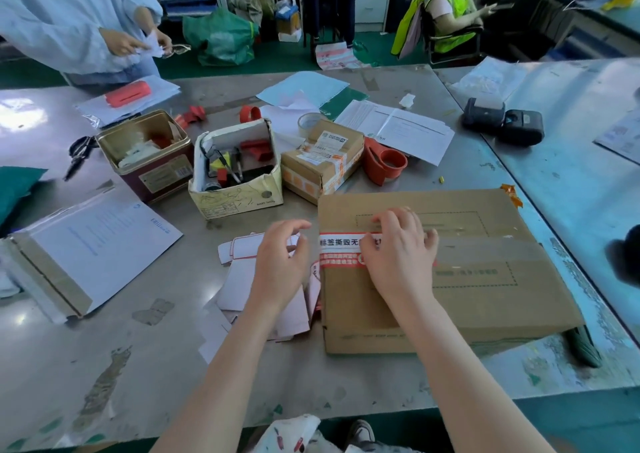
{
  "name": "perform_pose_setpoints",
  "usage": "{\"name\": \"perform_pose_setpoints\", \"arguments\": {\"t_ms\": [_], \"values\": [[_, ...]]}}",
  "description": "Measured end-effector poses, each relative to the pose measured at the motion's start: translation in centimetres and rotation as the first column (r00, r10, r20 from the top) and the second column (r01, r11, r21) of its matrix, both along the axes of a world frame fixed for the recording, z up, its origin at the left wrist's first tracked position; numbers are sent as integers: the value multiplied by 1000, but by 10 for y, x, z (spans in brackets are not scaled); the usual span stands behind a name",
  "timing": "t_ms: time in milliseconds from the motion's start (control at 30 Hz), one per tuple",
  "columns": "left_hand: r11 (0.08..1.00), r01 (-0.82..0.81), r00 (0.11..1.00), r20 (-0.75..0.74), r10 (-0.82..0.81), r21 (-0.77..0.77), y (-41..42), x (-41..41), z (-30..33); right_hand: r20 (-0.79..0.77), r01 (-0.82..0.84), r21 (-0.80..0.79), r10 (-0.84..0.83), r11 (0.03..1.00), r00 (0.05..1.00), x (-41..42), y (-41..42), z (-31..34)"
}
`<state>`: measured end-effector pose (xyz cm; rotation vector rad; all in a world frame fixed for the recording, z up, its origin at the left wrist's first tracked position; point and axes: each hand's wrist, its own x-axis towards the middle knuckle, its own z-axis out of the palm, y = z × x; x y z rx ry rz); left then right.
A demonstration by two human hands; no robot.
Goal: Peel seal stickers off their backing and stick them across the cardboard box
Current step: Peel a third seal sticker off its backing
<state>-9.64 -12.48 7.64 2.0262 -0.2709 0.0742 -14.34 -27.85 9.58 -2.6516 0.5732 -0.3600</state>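
Note:
A flat brown cardboard box (485, 300) lies on the grey table in front of me, right of centre. A red and white seal sticker (341, 248) with printed characters lies across the box's left edge. My right hand (398, 251) rests palm down on the sticker's right part, fingers spread. My left hand (282, 258) hovers just left of the box edge with fingers curled and apart, holding nothing I can see. Empty white sticker backings (242, 279) with red outlines lie under and around my left hand.
Behind the box stand a small taped parcel (320, 165), a worn white carton of tools (235, 175), a tin (149, 154) and a red tape dispenser (386, 163). A white mailer (86, 255) lies left. Black label printers (502, 125) sit far right. Two people are beyond the table.

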Motion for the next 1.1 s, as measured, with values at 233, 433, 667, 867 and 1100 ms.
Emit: {"name": "perform_pose_setpoints", "arguments": {"t_ms": [233,433,667,867,1100], "values": [[985,-114,978,-157,134,132,63,25,-21,142,-332,169,311,928,940,27,82,1],[957,4,956,-282,81,289,107,37,-57,53,-400,348,409,848,911,45,144,-15],[928,115,932,-363,23,354,128,44,-76,-199,-165,509,303,845,932,52,159,-60],[862,223,900,-436,-2,455,131,53,-98,-332,-51,570,287,820,898,61,163,-89],[764,273,869,-491,65,584,115,59,-101,-378,-21,566,282,824,882,73,154,-103]]}}
